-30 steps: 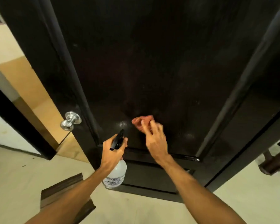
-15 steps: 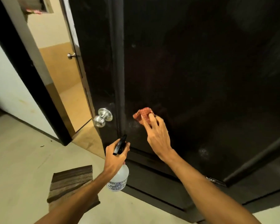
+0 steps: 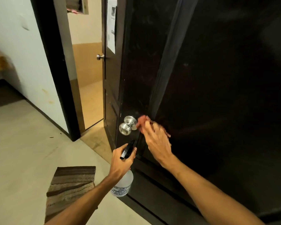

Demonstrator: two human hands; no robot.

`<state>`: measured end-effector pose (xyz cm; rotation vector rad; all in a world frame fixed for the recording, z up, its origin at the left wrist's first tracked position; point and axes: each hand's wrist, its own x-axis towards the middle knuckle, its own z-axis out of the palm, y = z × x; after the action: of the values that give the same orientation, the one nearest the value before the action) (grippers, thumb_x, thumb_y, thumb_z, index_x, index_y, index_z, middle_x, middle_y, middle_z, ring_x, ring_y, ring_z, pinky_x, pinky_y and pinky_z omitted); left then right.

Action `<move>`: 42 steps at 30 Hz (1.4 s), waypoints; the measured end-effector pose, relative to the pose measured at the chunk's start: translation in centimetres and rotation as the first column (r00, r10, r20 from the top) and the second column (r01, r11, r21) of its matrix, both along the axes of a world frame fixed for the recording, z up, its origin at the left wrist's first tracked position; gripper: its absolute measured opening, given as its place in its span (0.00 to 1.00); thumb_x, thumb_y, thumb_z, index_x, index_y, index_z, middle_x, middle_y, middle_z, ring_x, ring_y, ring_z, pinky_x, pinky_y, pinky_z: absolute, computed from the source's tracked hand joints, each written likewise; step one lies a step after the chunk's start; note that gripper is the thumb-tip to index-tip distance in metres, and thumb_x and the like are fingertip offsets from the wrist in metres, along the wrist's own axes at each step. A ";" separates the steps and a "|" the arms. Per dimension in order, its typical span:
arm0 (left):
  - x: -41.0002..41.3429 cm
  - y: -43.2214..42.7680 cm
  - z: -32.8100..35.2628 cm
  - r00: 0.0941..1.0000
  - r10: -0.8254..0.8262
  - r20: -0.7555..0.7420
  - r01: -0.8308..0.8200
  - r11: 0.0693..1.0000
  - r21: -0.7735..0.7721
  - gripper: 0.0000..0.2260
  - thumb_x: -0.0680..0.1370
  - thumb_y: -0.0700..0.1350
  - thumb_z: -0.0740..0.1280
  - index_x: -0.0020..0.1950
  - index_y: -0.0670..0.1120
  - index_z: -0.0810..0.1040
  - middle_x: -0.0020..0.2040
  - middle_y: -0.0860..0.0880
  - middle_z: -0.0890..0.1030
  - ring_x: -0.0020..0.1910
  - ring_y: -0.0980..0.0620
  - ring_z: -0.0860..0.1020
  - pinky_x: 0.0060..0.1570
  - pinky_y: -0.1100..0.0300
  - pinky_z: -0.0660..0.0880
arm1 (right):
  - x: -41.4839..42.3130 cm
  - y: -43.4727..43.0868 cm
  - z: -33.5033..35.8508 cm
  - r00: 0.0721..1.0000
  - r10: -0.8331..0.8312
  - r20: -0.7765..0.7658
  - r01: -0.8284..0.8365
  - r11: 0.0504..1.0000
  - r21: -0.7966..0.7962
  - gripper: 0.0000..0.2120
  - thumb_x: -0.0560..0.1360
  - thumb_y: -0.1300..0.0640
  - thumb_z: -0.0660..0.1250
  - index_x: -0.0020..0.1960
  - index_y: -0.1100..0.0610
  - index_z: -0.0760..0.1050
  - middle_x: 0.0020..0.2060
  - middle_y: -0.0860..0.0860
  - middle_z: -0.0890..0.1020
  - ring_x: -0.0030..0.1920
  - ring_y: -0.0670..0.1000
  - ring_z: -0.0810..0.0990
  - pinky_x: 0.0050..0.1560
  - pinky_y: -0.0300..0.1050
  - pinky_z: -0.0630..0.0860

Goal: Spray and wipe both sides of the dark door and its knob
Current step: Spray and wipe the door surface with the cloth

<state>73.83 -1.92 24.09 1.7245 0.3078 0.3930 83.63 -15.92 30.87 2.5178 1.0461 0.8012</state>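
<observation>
At the left edge of the dark door (image 3: 217,78), just right of its silver knob (image 3: 128,125), a reddish cloth (image 3: 142,119) is pressed to the panel under the fairly straight, motion-blurred fingers of the right hand (image 3: 157,140). Below the knob, a clear spray bottle (image 3: 124,184) is gripped at its black trigger head by the left hand (image 3: 122,159), fingers curled round it. A striped mat (image 3: 71,184) is seen on the pale floor (image 3: 23,143); a second door (image 3: 111,70) beyond carries a paper notice (image 3: 112,25).
</observation>
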 end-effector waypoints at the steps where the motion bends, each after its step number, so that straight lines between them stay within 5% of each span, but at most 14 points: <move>1: 0.0 0.2 -0.3 1.000 -0.002 0.002 0.002 1.000 0.003 0.05 0.82 0.47 0.72 0.46 0.50 0.81 0.36 0.46 0.83 0.29 0.53 0.79 0.28 0.56 0.78 | -0.3 -0.3 -1.6 0.999 0.019 -0.045 -0.023 0.996 -0.090 0.28 0.79 0.68 0.47 0.79 0.66 0.60 0.72 0.60 0.68 0.62 0.59 0.73 0.55 0.52 0.77; 4: -0.2 0.6 -0.8 1.000 -0.025 -0.002 0.025 1.000 0.003 0.03 0.81 0.51 0.73 0.48 0.55 0.82 0.38 0.51 0.83 0.34 0.53 0.81 0.33 0.54 0.80 | -1.5 -1.0 -5.2 0.981 -0.045 -0.190 -0.020 0.945 -0.326 0.25 0.79 0.63 0.52 0.75 0.64 0.70 0.73 0.60 0.68 0.63 0.58 0.73 0.54 0.49 0.76; 11: -0.9 2.1 -0.5 0.999 0.009 0.046 -0.008 1.000 -0.009 0.06 0.80 0.48 0.74 0.47 0.58 0.80 0.38 0.44 0.83 0.30 0.54 0.79 0.31 0.44 0.79 | -0.6 1.6 -2.9 0.989 -0.029 -0.144 -0.004 0.975 -0.222 0.22 0.77 0.64 0.57 0.69 0.62 0.76 0.68 0.58 0.72 0.60 0.58 0.76 0.53 0.51 0.79; 13: -1.0 2.0 -0.5 1.000 0.005 0.006 -0.005 0.999 -0.049 0.06 0.78 0.58 0.74 0.50 0.59 0.81 0.42 0.47 0.83 0.40 0.50 0.82 0.36 0.48 0.82 | -1.1 0.5 -3.4 0.988 -0.026 -0.150 -0.025 0.944 -0.328 0.22 0.78 0.64 0.55 0.69 0.62 0.75 0.71 0.58 0.68 0.62 0.58 0.75 0.56 0.51 0.77; 16: -0.4 2.5 -0.6 1.000 -0.011 -0.001 0.011 0.995 -0.097 0.22 0.70 0.75 0.71 0.56 0.64 0.80 0.52 0.44 0.82 0.49 0.43 0.82 0.37 0.53 0.83 | -0.3 0.4 -0.4 0.994 0.007 -0.109 -0.040 0.953 -0.300 0.23 0.75 0.62 0.55 0.67 0.61 0.77 0.72 0.59 0.69 0.63 0.59 0.74 0.56 0.53 0.77; 19: -0.2 2.6 0.9 0.997 -0.041 0.059 0.046 0.995 -0.085 0.22 0.74 0.67 0.74 0.55 0.52 0.82 0.48 0.40 0.82 0.41 0.46 0.81 0.28 0.58 0.79 | 0.7 0.6 6.3 1.000 0.000 -0.001 0.000 0.984 -0.177 0.25 0.68 0.63 0.60 0.64 0.62 0.78 0.68 0.61 0.73 0.59 0.62 0.75 0.51 0.56 0.78; 22: 0.0 1.9 3.2 0.990 -0.034 0.135 0.047 0.994 -0.098 0.19 0.75 0.64 0.74 0.54 0.51 0.83 0.46 0.41 0.83 0.38 0.47 0.82 0.27 0.59 0.77 | 1.5 0.0 9.6 0.996 0.047 0.077 -0.038 0.992 -0.124 0.25 0.68 0.63 0.60 0.65 0.64 0.76 0.69 0.61 0.73 0.61 0.63 0.74 0.52 0.57 0.78; 25: 0.5 1.5 5.6 0.984 -0.016 0.177 0.041 0.989 -0.139 0.21 0.75 0.64 0.75 0.56 0.49 0.83 0.47 0.40 0.83 0.33 0.47 0.81 0.26 0.59 0.77 | 0.8 -0.5 7.9 0.999 0.045 0.008 -0.042 0.977 -0.209 0.28 0.72 0.60 0.57 0.71 0.63 0.73 0.71 0.61 0.71 0.65 0.63 0.73 0.56 0.56 0.77; 28: 1.1 1.4 7.6 0.976 -0.025 0.216 0.050 0.992 -0.111 0.11 0.79 0.52 0.75 0.52 0.46 0.83 0.42 0.42 0.84 0.28 0.49 0.80 0.24 0.58 0.76 | 0.3 -0.4 7.8 0.996 0.050 -0.069 -0.070 0.945 -0.319 0.27 0.71 0.55 0.66 0.69 0.61 0.75 0.71 0.60 0.71 0.64 0.60 0.73 0.57 0.54 0.76; 30: 0.9 1.7 8.7 0.968 -0.010 0.249 0.034 0.995 -0.091 0.07 0.80 0.47 0.74 0.52 0.44 0.83 0.38 0.44 0.84 0.27 0.49 0.80 0.23 0.57 0.76 | 0.5 0.4 10.7 0.998 0.066 0.004 -0.063 0.973 -0.221 0.26 0.67 0.59 0.71 0.66 0.62 0.77 0.70 0.60 0.72 0.61 0.61 0.74 0.55 0.56 0.77; 33: 0.9 2.0 9.2 0.969 0.027 0.246 -0.004 0.995 -0.095 0.06 0.80 0.47 0.74 0.53 0.45 0.84 0.38 0.45 0.85 0.27 0.50 0.81 0.22 0.58 0.75 | 1.8 1.7 14.8 0.986 0.090 0.139 -0.082 0.995 -0.058 0.27 0.70 0.63 0.60 0.69 0.62 0.73 0.71 0.60 0.71 0.62 0.63 0.73 0.56 0.56 0.75; 36: 0.5 1.7 9.4 0.967 0.039 0.254 -0.008 0.993 -0.121 0.05 0.81 0.46 0.74 0.53 0.45 0.84 0.38 0.45 0.85 0.28 0.51 0.81 0.22 0.58 0.75 | 2.4 2.7 12.0 0.982 0.168 0.082 -0.155 0.978 -0.142 0.26 0.74 0.63 0.54 0.72 0.61 0.71 0.72 0.60 0.67 0.62 0.62 0.72 0.57 0.56 0.75; 40: 0.0 2.6 10.1 0.964 0.048 0.263 -0.008 0.989 -0.149 0.06 0.79 0.50 0.74 0.53 0.51 0.83 0.39 0.47 0.85 0.29 0.52 0.82 0.24 0.60 0.77 | 2.4 2.8 5.8 0.976 0.196 -0.091 -0.215 0.924 -0.316 0.26 0.77 0.60 0.64 0.74 0.57 0.70 0.75 0.57 0.64 0.64 0.59 0.72 0.57 0.53 0.76; 42: -0.3 3.3 10.8 0.960 0.068 0.272 -0.028 0.988 -0.149 0.06 0.78 0.51 0.75 0.52 0.53 0.81 0.41 0.47 0.83 0.28 0.52 0.81 0.24 0.61 0.77 | 2.9 3.9 7.3 0.977 0.212 -0.023 -0.208 0.922 -0.325 0.25 0.76 0.59 0.64 0.73 0.57 0.72 0.75 0.58 0.65 0.64 0.58 0.72 0.56 0.51 0.76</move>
<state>73.56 1.38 34.86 1.5008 0.1703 0.6254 86.55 -12.00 38.18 2.1453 1.3406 0.6344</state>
